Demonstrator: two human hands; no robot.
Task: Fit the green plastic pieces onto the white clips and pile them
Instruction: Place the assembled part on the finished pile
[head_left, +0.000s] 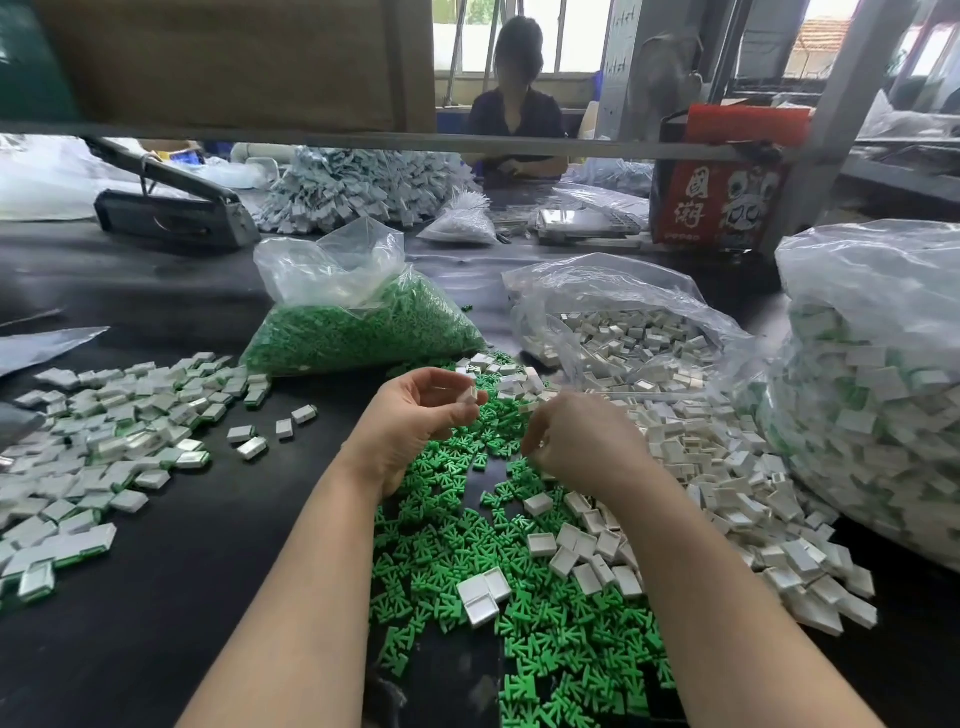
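Pinching a white clip in your left hand above the green pieces on the worktop, your right hand curled on something unclear, you next need the clip's open side aligned.

Under my arms the desk is plain black. The loose plastic pieces scattered over it are bright green, and the bag of them shows the same green through clear film. The clips heaped to my right are plain white. The finished pile on my left is white with thin green edges. The box further back is red with white characters.
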